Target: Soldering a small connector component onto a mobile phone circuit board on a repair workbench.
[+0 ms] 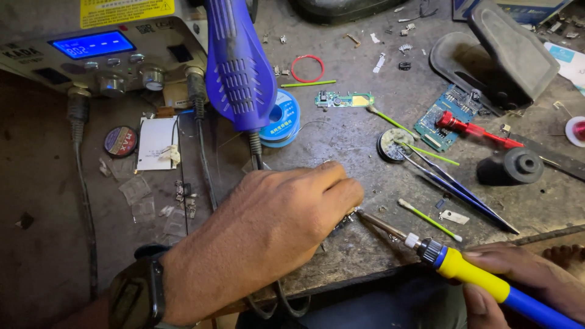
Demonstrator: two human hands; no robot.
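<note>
Head view: near the worktop's front edge, our left hand is curled over a small part, mostly hidden, pinning it down. Our right hand is clamped on the yellow-and-blue soldering iron, its metal tip meeting that part; we judge soldering underway, unfinished. Steel tweezers lie behind.

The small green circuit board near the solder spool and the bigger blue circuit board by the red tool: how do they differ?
The small green circuit board is a narrow strip; the blue circuit board is wider and more rectangular. The green one lies bare on the grey workbench, flat and level in view; the blue one sits slanted, with the red-handled tool lying across it. Both rest away from the left hand and right hand.
</note>
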